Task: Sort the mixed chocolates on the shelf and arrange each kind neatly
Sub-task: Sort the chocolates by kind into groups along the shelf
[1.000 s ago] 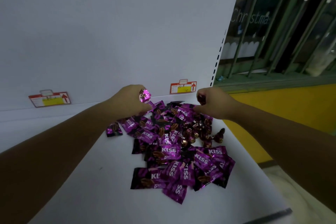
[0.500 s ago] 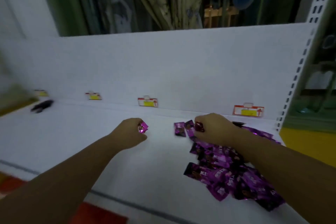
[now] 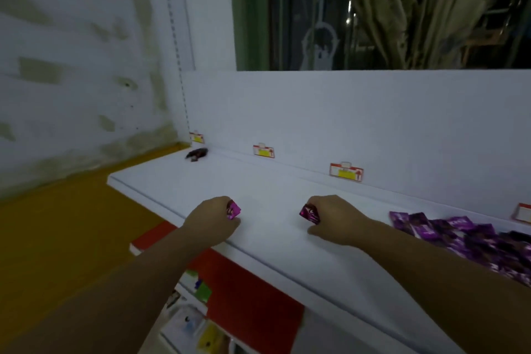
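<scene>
While both arms reach over the white shelf (image 3: 273, 190), I see in the head view my left hand (image 3: 211, 217) curled round a shiny magenta chocolate (image 3: 233, 209) that pokes out at its thumb side. My right hand (image 3: 334, 218), well apart from it, grips a second magenta chocolate (image 3: 309, 212) the same way. A heap of purple chocolates (image 3: 459, 236) lies on the shelf beyond that forearm. One dark chocolate (image 3: 196, 153) sits at the shelf's far left end, near the back panel.

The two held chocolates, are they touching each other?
Apart. In the head view, bare shelf lies between the chocolate in the left hand and the chocolate in the right hand.
</scene>
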